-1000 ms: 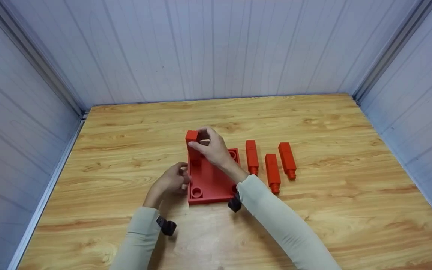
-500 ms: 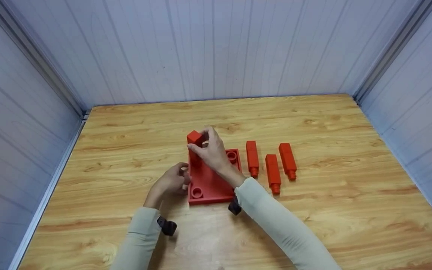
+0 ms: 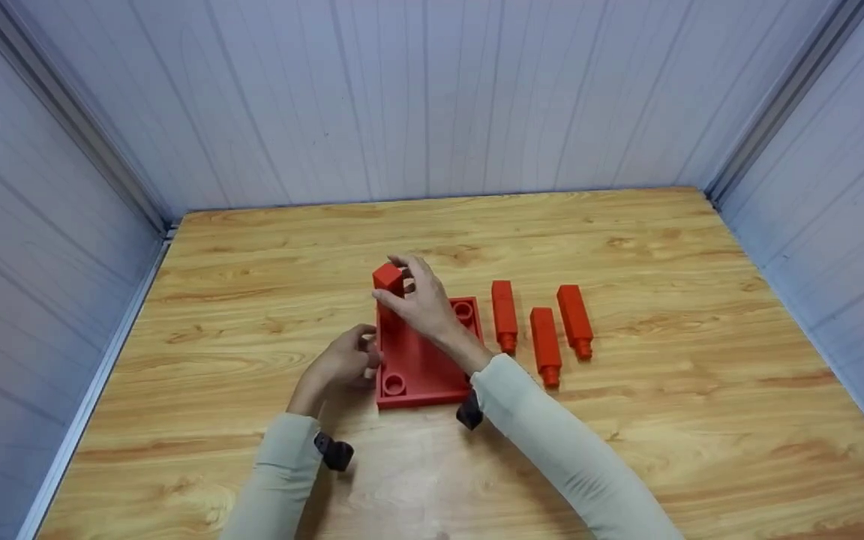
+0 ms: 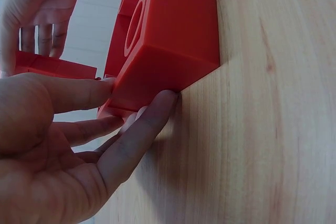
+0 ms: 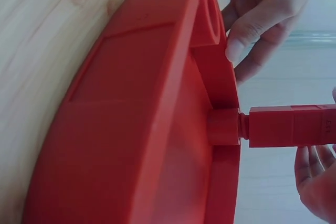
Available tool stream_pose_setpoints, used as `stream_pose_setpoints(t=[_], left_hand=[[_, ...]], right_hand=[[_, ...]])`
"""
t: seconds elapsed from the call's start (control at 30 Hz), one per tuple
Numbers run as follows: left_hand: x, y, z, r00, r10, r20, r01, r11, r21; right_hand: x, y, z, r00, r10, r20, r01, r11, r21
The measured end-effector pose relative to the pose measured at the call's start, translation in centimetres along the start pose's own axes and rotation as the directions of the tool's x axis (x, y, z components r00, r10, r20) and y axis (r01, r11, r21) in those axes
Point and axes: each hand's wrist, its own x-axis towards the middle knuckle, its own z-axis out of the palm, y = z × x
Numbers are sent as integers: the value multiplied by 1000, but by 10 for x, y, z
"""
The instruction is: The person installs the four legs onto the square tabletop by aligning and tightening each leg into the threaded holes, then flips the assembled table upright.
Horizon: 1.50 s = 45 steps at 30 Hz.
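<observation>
Over on the left, one side of the red, plastic-looking rectangular tray [image 3: 426,367] is pinched by the left hand [image 3: 340,358]; at its far-left round socket [image 5: 223,127], a red square-section peg [image 3: 387,279] is gripped upright by the right hand [image 3: 427,306], best kept plumb and pressed evenly. Rightward, three matching pegs [image 3: 545,341] are laid on the wood-grain bench [image 3: 672,322], enclosed by pale panelled walls [image 3: 432,97].

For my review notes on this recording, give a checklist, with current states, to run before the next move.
1. Right hand holds the upright red leg: ok.
2. Leg lined up with far left socket: ok.
3. Leg fully seated: not ok, its neck shows outside the socket.
4. Left hand touches the red base: ok.
5. Leg's engagement inside the socket: cannot tell, hidden.
6. Three loose legs lie right of the base: ok.
</observation>
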Motion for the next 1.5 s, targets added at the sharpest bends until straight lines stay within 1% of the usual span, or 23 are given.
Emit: stream_pose_setpoints(t=[0.1, 0.2, 0.4, 0.5, 0.53, 0.6, 0.77, 0.83, 0.9, 1.1, 1.17, 1.27, 1.4, 1.5], left_hand=[[-1, 1, -1, 1000, 3, -3, -3, 1000, 10], [-1, 1, -1, 1000, 9, -7, -8, 1000, 28], [-2, 1, 0, 1000, -13, -10, 13, 1000, 12], [-1, 1, 1, 1000, -27, -13, 27, 1000, 6], [-1, 1, 1, 999, -30, -15, 30, 1000, 5], [-1, 1, 2, 999, -31, -17, 31, 1000, 2], [0, 0, 2, 1000, -13, -10, 13, 1000, -1], [1, -1, 1, 1000, -15, -8, 15, 1000, 5], [1, 0, 1, 999, -32, -15, 32, 999, 13], [0, 0, 1, 998, -58, -21, 58, 998, -4], [0, 1, 2, 998, -59, -19, 59, 998, -9], [0, 0, 2, 998, -56, -16, 55, 998, -22], [0, 0, 2, 999, -44, -12, 43, 998, -35], [0, 0, 2, 999, -32, -7, 31, 999, -38]], right_hand=[[0, 0, -3, 998, 39, 51, -42, 998, 45], [0, 0, -6, 993, 68, 95, -80, 989, 127], [1, 3, -10, 984, 66, 166, -112, 953, 283], [1, 4, -10, 981, 73, 182, -128, 941, 314], [1, 4, -11, 980, 77, 183, -133, 940, 316], [-1, -5, -13, 982, 79, 173, -130, 942, 311], [-6, -25, -16, 988, 81, 133, -118, 947, 299], [-6, -25, -16, 988, 90, 123, -123, 948, 295], [-6, -25, -15, 989, 97, 115, -127, 951, 282], [-7, -27, -14, 994, 76, 74, -93, 964, 250], [-7, -27, -13, 996, 64, 60, -77, 965, 249], [-3, -16, -8, 998, 55, 36, -62, 965, 254], [2, 1, -2, 997, 72, 15, -73, 967, 244], [2, 3, -2, 997, 79, 4, -78, 974, 213]])
